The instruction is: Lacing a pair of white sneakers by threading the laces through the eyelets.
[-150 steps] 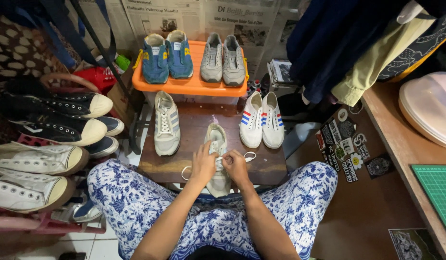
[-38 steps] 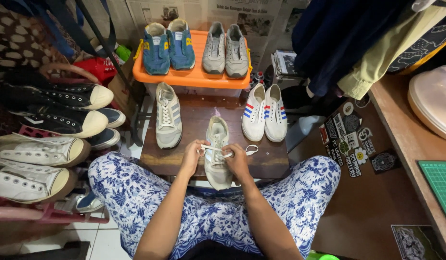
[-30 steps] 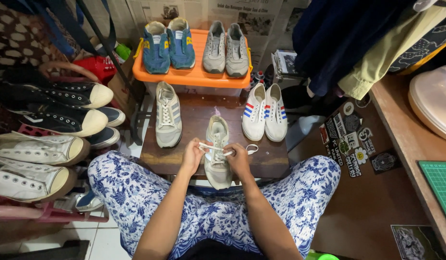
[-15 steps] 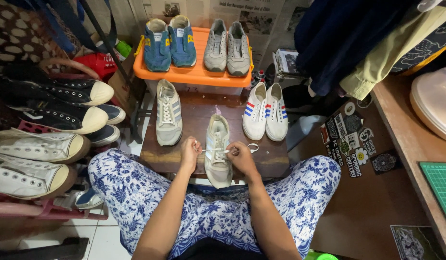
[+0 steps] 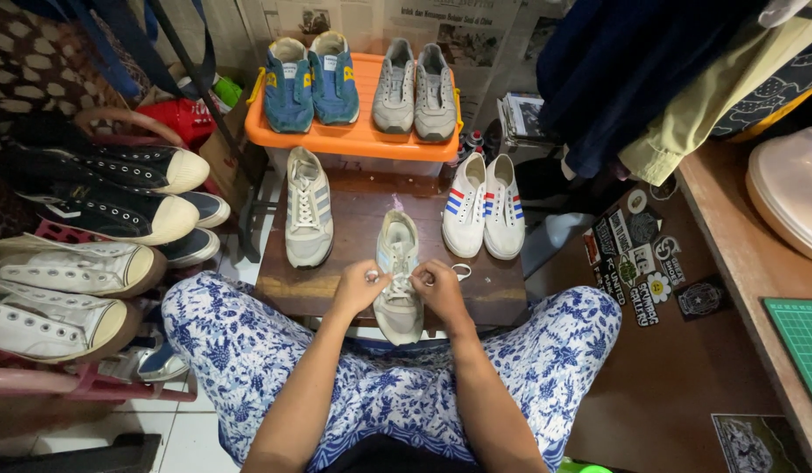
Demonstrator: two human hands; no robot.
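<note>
Sneaker (image 5: 397,280), pale grey, lies at the front middle of a dark wooden table (image 5: 353,219), toe toward the person's lap. Behind it an orange lid (image 5: 358,138) carries blue and grey pairs. A matching sneaker (image 5: 308,207) lies left, a striped white pair (image 5: 483,206) right. Left hand (image 5: 358,287) and right hand (image 5: 438,287) flank the sneaker, fingers pinching its white laces (image 5: 398,283).
</note>
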